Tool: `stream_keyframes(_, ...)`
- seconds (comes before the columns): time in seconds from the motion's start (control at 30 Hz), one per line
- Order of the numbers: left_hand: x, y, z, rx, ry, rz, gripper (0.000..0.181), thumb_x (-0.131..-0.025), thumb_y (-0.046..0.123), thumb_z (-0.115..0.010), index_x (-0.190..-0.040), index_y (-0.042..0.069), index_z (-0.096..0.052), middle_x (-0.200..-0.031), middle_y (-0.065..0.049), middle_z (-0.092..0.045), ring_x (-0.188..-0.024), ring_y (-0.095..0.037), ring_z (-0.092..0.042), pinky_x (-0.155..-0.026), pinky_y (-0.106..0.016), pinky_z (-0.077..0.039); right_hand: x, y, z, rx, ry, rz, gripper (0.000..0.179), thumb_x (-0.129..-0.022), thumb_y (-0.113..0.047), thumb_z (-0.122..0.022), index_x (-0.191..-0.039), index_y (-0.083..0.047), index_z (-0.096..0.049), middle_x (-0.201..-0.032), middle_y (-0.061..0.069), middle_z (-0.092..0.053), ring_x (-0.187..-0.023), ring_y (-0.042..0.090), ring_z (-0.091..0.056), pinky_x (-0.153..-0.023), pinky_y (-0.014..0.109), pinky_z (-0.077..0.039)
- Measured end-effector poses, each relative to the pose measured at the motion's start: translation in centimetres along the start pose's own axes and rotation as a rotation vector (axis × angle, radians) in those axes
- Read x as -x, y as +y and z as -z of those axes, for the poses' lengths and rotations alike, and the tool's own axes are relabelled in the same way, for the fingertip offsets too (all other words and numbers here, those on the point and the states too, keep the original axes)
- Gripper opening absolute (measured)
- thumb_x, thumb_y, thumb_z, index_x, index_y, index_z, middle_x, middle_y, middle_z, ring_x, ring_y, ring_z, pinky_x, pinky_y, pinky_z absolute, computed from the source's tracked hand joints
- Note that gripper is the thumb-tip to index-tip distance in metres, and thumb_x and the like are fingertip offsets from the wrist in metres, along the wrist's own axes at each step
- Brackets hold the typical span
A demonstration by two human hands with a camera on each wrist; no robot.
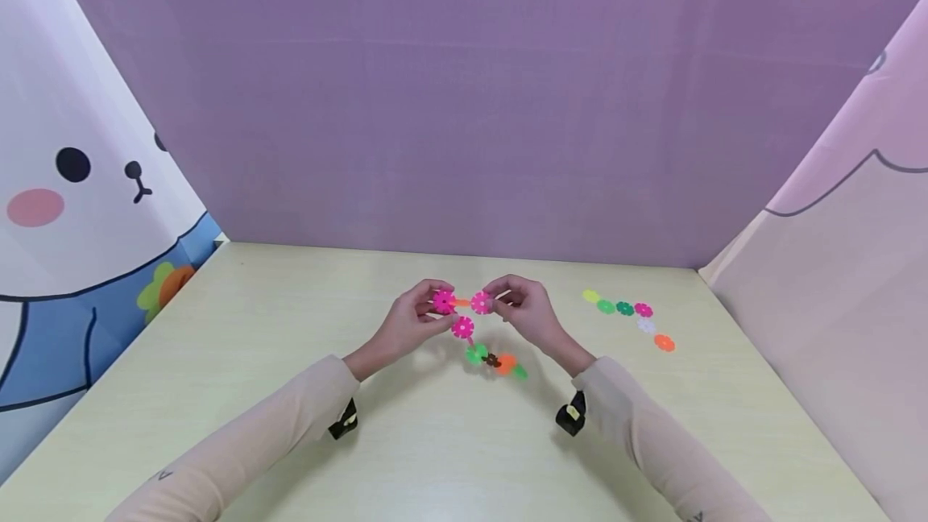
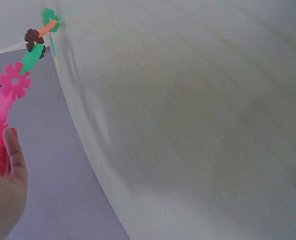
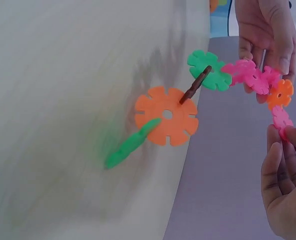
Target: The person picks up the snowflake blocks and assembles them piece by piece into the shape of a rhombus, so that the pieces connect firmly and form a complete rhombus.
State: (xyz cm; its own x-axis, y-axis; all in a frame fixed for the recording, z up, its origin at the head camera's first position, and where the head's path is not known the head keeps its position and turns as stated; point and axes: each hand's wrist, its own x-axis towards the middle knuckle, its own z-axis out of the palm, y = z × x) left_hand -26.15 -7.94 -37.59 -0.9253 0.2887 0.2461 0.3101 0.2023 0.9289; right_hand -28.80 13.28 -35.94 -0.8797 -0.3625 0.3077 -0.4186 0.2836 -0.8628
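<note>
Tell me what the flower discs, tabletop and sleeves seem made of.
Flower discs: probably plastic, smooth, given even bright colour and clean-cut notches. Tabletop: perhaps wood or wood-look laminate, low sheen, with faint streaks. Sleeves: likely fabric, matte, with soft folds; weave unclear.

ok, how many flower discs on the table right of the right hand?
6. Left to right: yellow disc, light green disc, dark green disc, pink disc; white disc just nearer than pink; orange disc nearest, rightmost. None looks hidden.
</note>
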Motion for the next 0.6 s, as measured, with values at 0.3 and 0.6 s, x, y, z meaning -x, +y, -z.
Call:
stream_keyframes(0.3, -0.6, -2.1, -0.1, -0.010, 0.020, -0.020, 0.044, -0.081, 0.014, -0.068, -0.121, 0.010, -0.050, -0.108, -0.013, -0.063, -0.092, -0.019, -0.064, -0.077, -0.024, -0.053, -0.2, 0.7, -0.1, 0.006, 0.010, 0.015, 0.016, -0.083, 0.004, -0.060, -0.098, 0.003, -0.063, -0.090, 0.021, -0.066, -0.065, 0.007, -0.062, -0.055, 0.022, -0.048)
stream_keyframes(0.6, -0.7, -1.8, -0.3, -0.015, 0.020, -0.033, 0.043, -0.082, 0.015, -0.068, -0.121, 0.011, -0.051, -0.106, -0.013, -0.064, -0.090, -0.020, -0.064, -0.077, -0.024, -0.053, 0.8, -2.2, -0.1, 0.007, 0.009, 0.013, 0.016, -0.082, 0.009, -0.058, -0.098, 0.010, -0.061, -0.090, 0.028, -0.064, -0.065, 0.008, -0.060, -0.056, 0.021, -0.048)
